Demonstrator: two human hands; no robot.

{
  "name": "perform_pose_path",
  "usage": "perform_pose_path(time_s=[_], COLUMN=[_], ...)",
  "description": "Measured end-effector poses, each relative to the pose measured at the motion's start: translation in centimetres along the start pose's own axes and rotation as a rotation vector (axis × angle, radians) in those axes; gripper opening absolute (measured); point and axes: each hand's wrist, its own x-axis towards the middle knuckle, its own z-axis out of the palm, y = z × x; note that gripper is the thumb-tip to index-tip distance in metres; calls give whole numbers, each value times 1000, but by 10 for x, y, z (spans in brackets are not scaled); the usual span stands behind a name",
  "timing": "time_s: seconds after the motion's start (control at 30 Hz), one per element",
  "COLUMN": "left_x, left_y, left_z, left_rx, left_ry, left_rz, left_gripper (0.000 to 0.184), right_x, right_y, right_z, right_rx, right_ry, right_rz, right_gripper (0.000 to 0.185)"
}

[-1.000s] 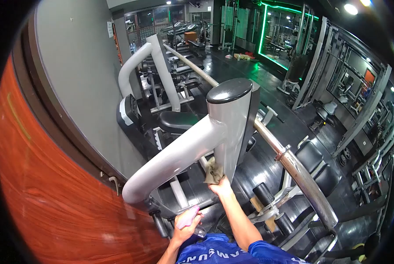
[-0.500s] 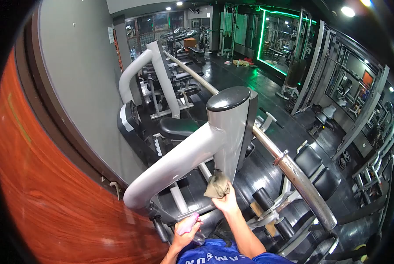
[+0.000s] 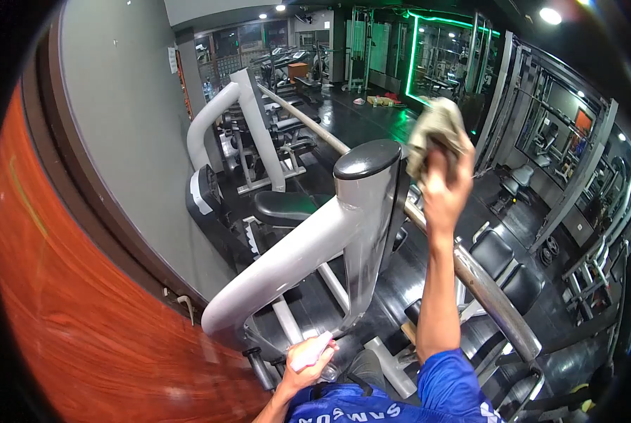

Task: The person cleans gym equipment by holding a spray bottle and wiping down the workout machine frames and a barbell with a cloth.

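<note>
My right hand (image 3: 445, 185) is raised to the right of the grey frame's post (image 3: 365, 211), its fingers wrapped round a grey-beige cloth (image 3: 439, 130). Hand and cloth are slightly blurred, in front of the metal barbell (image 3: 495, 299). Low at the front, my left hand (image 3: 307, 366) grips a pink-topped spray bottle (image 3: 314, 351) near my blue shirt. The bottle's lower part is mostly hidden. A black oval cap (image 3: 367, 159) tops the post.
A black padded bench (image 3: 287, 206) lies behind the frame. A glossy red-brown wooden surface (image 3: 104, 303) and a grey wall (image 3: 129, 127) fill the left. Black seat pads (image 3: 523, 290) and more gym machines stand at the right.
My right hand has moved the cloth from low on the post's side up and to the right, past its top. The left hand still holds the bottle in about the same place.
</note>
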Motion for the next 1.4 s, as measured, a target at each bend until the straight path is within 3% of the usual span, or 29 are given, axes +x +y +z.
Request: perform_pose_path(time_s=[0.07,0.1,0.2,0.47,0.57,0.67,0.83,1.03,1.13,1.23,1.33,1.4], left_x=[2,4,8,21,26,24,8,-12,-16,-20,-25,-24], left_y=[-2,-1,4,-11,-9,-8,-6,-12,-15,-21,-27,-30], left_z=[0,-1,0,15,21,20,14,3,6,9,10,10], left_rx=[-2,-3,-43,-45,-2,-1,-56,-105,-123,-178,-230,-235], left_ry=[-2,-4,-3,-25,-51,-70,16,61,70,70,70,57], left_rz=[-5,-6,-35,-45,-2,-35,-88,-179,-190,-186,-205,-230], left_gripper=[14,14,15,15,15,14,14,16,17,19,22,23], right_x=[17,17,23,32,40,45,32,-54,-152,-248,-259,-236], right_y=[12,6,-15,-34,-25,-19,-14,32,83,112,103,99], right_z=[14,22,21,19,13,9,9,3,-5,-23,-36,-42], right_rx=[-333,-272,-459,-545,-544,-513,-412,-313,-376,-534,-431,-442], right_ry=[-297,-383,-519,-827,-828,-804,-651,-71,47,44,21,61], right_rz=[-180,-4,-149,-475,-413,-218,-161,-267,-93,100,334,205], right_gripper=[32,32,32,39,39,38,39,49,48,54,54,53])
